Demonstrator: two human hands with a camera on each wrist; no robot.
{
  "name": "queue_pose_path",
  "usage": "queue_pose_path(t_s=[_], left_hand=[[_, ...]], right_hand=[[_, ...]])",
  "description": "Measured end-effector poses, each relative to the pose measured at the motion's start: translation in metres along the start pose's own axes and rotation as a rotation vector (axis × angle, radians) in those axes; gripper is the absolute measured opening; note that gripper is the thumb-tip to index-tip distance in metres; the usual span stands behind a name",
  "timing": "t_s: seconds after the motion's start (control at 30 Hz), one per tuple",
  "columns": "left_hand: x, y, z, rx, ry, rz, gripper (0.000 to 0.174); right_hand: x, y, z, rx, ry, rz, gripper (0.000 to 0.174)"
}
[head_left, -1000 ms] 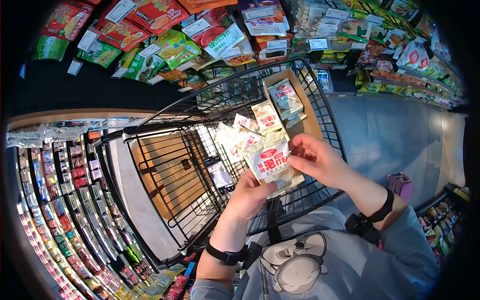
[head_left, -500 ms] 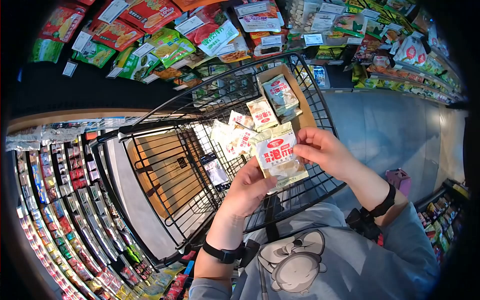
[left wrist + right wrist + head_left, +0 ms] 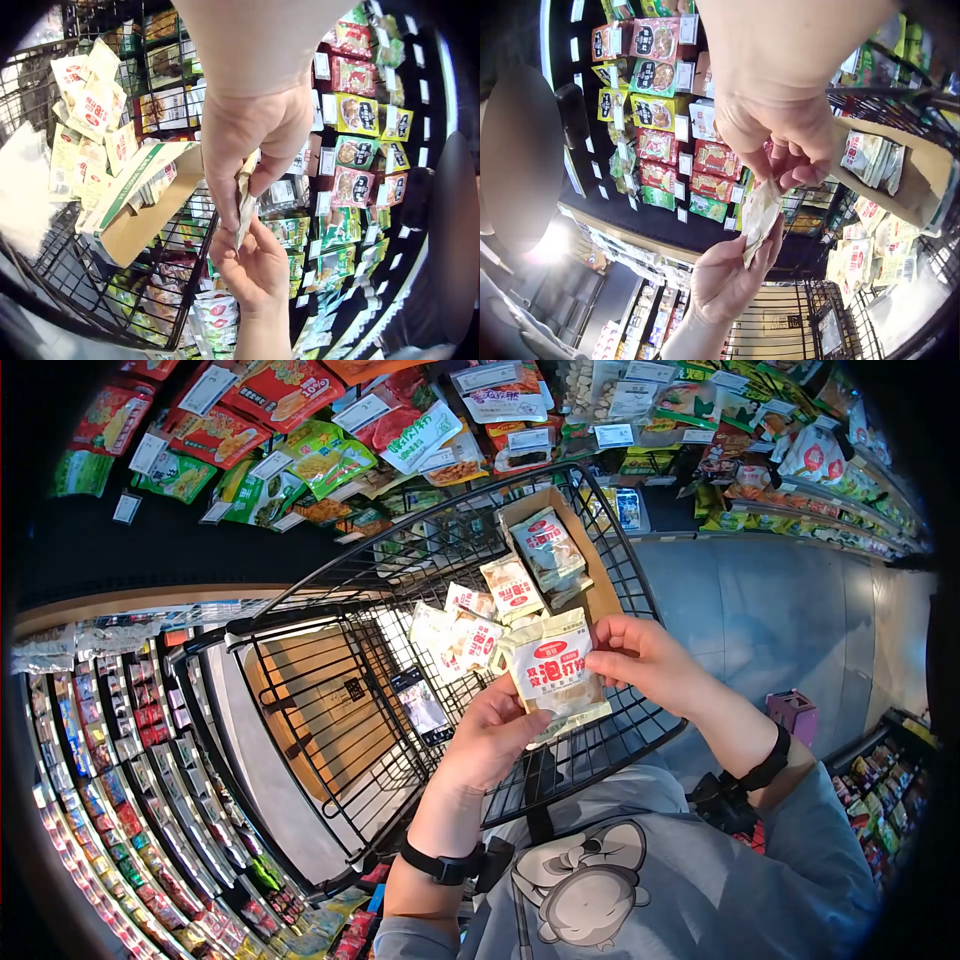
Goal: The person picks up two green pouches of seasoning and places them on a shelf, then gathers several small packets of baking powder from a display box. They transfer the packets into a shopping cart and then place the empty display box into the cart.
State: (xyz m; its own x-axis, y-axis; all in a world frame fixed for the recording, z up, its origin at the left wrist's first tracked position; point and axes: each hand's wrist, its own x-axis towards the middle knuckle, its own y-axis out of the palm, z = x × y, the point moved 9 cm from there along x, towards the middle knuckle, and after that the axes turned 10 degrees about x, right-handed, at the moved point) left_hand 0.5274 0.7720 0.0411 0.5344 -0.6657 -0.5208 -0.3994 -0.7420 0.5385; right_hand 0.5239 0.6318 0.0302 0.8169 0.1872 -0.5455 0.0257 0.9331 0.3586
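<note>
A flat cream-and-white packet (image 3: 556, 672) with red lettering is held up over the cart, its printed face toward the head camera. My left hand (image 3: 487, 735) pinches its lower left edge, thumb on the front. On the opposite side my right hand (image 3: 645, 660) pinches the edge between thumb and fingers. Both wrist views show the packet (image 3: 760, 217) edge-on between the two hands. Behind it, several similar packets (image 3: 468, 642) lie loose in the black wire cart (image 3: 400, 780), beside an open cardboard box (image 3: 597, 595) with more packets standing in it.
Shelves of colourful food bags (image 3: 330, 455) with price tags run along the far side. More stocked shelving (image 3: 130, 820) stands at the left. A brown carton (image 3: 310, 710) shows through the cart's wires. A pink container (image 3: 792, 717) sits on the floor at the right.
My right hand, earlier with fingers apart at the packet's edge, has come to pinch its side. The packet has risen and turned more squarely to the head camera.
</note>
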Motion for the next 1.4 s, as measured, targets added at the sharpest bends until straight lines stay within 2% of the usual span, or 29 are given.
queue_pose_path(t_s=[0.8, 0.93, 1.0, 1.07, 1.1, 1.17, 1.2, 1.27, 1.4], left_hand=[[0.001, -0.004, -0.001, -0.032, -0.015, 0.019, 0.049], [0.004, -0.009, 0.006, 0.026, -0.038, -0.015, 0.044], [0.009, -0.012, 0.014, 0.077, -0.057, -0.033, 0.040], [0.014, -0.019, 0.024, 0.402, -0.087, -0.075, 0.030], [0.017, -0.016, 0.028, 0.461, -0.079, -0.042, 0.025], [0.027, -0.020, 0.045, 0.513, -0.086, -0.019, 0.025], [0.030, -0.019, 0.051, 0.569, -0.093, 0.003, 0.024], [0.038, -0.018, 0.055, 0.619, -0.123, -0.025, 0.026], [0.055, -0.023, 0.056, 0.821, -0.066, -0.058, 0.035]], right_hand=[[0.004, 0.006, 0.001, 0.057, -0.010, 0.057, 0.016], [0.007, 0.002, -0.008, 0.028, -0.001, 0.067, 0.019], [0.008, -0.007, -0.009, -0.235, -0.161, -0.018, 0.028], [-0.004, -0.002, 0.021, -0.588, -0.259, -0.146, 0.034], [-0.002, -0.006, 0.017, -0.592, -0.258, -0.148, 0.034], [-0.002, 0.006, 0.016, -0.811, -0.454, -0.036, 0.031], [-0.002, 0.005, 0.017, -0.811, -0.451, -0.037, 0.031], [0.002, 0.004, 0.010, -1.087, -0.289, -0.008, 0.023], [0.004, 0.000, 0.009, -1.192, -0.193, -0.008, 0.015]])
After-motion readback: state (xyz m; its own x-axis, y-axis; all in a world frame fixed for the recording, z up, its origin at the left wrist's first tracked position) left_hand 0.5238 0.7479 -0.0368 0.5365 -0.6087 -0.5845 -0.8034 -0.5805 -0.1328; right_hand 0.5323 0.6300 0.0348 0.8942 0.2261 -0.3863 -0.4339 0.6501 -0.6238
